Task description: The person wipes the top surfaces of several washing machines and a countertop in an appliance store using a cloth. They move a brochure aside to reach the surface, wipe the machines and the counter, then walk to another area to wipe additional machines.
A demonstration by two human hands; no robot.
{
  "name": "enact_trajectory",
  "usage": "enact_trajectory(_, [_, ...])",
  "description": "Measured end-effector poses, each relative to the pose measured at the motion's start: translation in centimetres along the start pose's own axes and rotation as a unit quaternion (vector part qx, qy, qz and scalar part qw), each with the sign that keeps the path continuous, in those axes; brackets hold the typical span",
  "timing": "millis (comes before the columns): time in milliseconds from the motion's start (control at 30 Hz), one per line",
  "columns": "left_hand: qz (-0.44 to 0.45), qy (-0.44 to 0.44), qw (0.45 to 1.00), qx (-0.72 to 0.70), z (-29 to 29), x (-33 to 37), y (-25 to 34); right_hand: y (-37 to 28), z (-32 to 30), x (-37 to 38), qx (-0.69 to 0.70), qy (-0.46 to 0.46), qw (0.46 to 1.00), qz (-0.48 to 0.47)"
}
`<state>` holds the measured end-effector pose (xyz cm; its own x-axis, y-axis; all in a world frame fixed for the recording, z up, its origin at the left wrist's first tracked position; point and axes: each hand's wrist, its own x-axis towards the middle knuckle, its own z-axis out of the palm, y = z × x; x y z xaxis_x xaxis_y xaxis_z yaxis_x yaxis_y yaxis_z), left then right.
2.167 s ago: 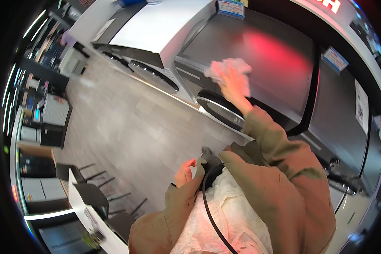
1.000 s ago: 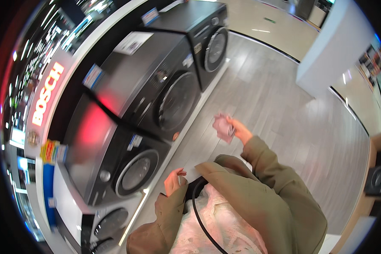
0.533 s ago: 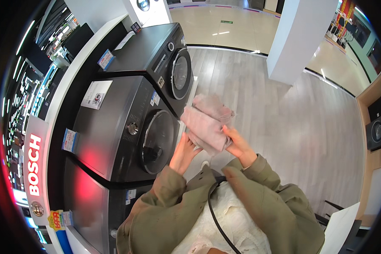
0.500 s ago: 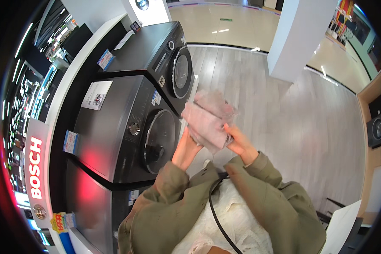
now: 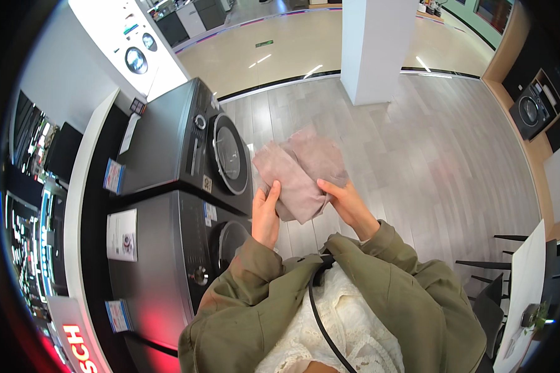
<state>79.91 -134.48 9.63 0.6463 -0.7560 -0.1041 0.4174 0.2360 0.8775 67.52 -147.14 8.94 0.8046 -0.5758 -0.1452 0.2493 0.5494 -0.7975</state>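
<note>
A pale pink piece of cloth [image 5: 302, 171], loosely folded, is held up in front of me over the floor. My left hand [image 5: 267, 211] grips its left edge, thumb on top and fingers underneath. On the right side my right hand [image 5: 348, 202] pinches the near edge between thumb and hidden fingers. The fold leaves two overlapping layers, with the far right part a little crumpled. Nearest to my left hand are a dark front-loading washing machine [image 5: 149, 236] and another dark machine [image 5: 162, 140] beyond it, both with round glass doors.
Price cards [image 5: 114, 176] stand along the machines' back ledge. A white pillar [image 5: 376, 56] rises from the grey wood floor [image 5: 429, 168] ahead. At the right are a white table [image 5: 522, 298], dark chairs [image 5: 488, 304] and a built-in washer [image 5: 532, 112].
My view has swung to the right and forward along the machines. The cloth has been spread somewhat wider and flatter, and my left thumb has come onto its top.
</note>
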Motion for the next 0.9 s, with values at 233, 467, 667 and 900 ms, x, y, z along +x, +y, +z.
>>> enact_trajectory(233, [-0.099, -0.069, 0.988, -0.095, 2.3, 8.2, -1.8, -2.5, -6.1, 6.7, 0.02, 0.048, 0.999, 0.006])
enact_trajectory(467, [-0.09, -0.069, 0.993, -0.03, 7.4, 16.8, -3.7, -7.4, -11.4, 15.0, 0.027, 0.042, 0.999, 0.011])
enact_trajectory(667, [-0.1, -0.004, 0.994, 0.037, 10.6, 24.1, -6.4, -6.9, -14.7, 20.8, -0.263, 0.022, 0.955, -0.137])
enact_trajectory(900, [-0.146, 0.032, 0.989, -0.012, 9.5, 32.4, -6.7, -8.1, -16.8, 28.5, -0.13, 0.062, 0.989, 0.03])
